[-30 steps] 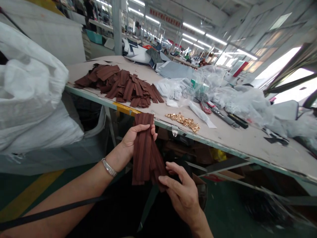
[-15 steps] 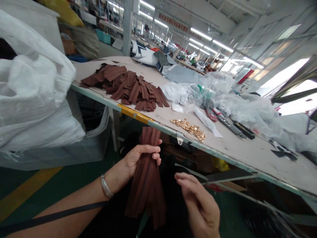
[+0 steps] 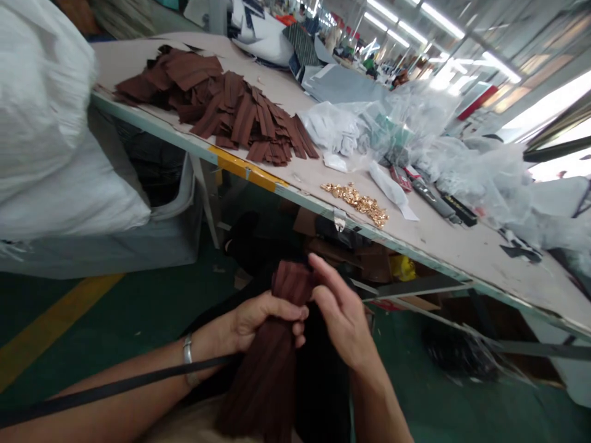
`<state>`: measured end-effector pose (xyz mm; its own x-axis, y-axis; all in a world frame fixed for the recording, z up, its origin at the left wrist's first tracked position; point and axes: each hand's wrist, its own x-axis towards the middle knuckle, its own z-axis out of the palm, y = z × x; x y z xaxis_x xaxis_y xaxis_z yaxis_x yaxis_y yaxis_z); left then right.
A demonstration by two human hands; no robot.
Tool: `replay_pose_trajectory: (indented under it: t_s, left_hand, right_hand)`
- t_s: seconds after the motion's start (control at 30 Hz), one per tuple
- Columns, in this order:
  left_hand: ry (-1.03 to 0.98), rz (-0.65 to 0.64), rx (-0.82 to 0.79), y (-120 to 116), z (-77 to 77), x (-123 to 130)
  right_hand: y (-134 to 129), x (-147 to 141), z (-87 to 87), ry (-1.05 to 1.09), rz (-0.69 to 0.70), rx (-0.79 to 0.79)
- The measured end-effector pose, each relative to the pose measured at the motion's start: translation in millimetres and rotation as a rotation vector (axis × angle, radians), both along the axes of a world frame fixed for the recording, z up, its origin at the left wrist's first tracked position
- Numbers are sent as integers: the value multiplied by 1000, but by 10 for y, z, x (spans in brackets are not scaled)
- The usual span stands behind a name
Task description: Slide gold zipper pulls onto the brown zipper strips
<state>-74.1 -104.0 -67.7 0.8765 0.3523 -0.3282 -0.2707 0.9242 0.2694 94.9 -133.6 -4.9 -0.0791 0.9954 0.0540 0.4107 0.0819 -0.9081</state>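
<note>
Head view: one bundle of brown strips (image 3: 263,375), above the lap, gripped by the left hand (image 3: 272,317); one right hand (image 3: 339,307), fingers partly extended at the bundle's upper end, any grip unclear. One table (image 3: 305,191), bearing a brown strip pile (image 3: 231,111) and gold metal pieces (image 3: 357,202).

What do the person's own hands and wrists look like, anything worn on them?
Both hands, left and right, are ungloved, and no sleeve shows on either forearm. The left wrist wears a narrow, silver-coloured bracelet; nothing shows on the right wrist. A thin dark strap crosses the left forearm; its fixing is out of sight. No rings can be made out.
</note>
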Motion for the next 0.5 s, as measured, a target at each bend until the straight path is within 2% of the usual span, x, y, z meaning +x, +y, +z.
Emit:
replay_pose_trajectory:
  t_s: [0.07, 0.1, 0.2, 0.27, 0.33, 0.4, 0.5]
  left_hand:
    - [-9, 47, -24, 153, 21, -29]
    - [-18, 93, -34, 233, 39, -42]
    - [-46, 254, -40, 435, 114, -66]
    - [-57, 331, -26, 515, 162, -69]
    - [-57, 362, 2, 540, 193, -66]
    - [-43, 352, 41, 510, 203, -54]
    - [-21, 244, 112, 373, 182, -13]
  right_hand:
    - [-103, 122, -24, 84, -196, -50]
    - [-166, 174, -36, 107, -214, -118]
    - [-373, 216, -99, 108, -88, -411]
    - [-490, 155, -173, 107, -32, -531]
    - [-559, 77, -253, 114, -56, -530]
    - [-568, 29, -309, 133, -159, -430]
    - [-477, 39, -300, 172, -268, -243]
